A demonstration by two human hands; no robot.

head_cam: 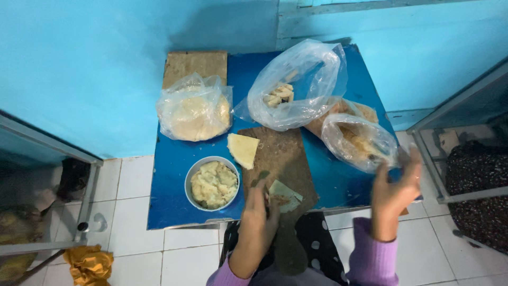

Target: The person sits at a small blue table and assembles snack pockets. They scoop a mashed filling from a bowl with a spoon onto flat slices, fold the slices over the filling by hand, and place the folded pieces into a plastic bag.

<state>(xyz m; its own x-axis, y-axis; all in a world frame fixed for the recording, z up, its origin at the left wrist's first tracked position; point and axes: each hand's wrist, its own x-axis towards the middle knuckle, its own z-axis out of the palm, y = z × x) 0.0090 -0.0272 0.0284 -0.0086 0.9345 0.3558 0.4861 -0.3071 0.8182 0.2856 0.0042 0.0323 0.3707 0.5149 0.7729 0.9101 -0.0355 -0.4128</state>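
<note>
My left hand [260,211] rests on a folded piece of thin dough [284,194] with filling, pressing it onto a dark wooden board [283,159] on a small blue table [174,159]. My right hand [394,191] is raised at the table's right edge, fingers apart, beside a clear plastic bag [357,142] of pastry pieces; whether it touches the bag is unclear. A wedge-shaped pale dough sheet [242,150] lies at the board's far left corner. A grey bowl [212,184] of pale mashed filling stands left of the board.
A plastic bag of round flat dough sheets [194,112] sits at the back left on a brown board [194,64]. A large open clear bag [297,87] with folded pieces lies at the back. Metal frames [90,185] flank the table. An orange cloth [90,265] lies on the tiled floor.
</note>
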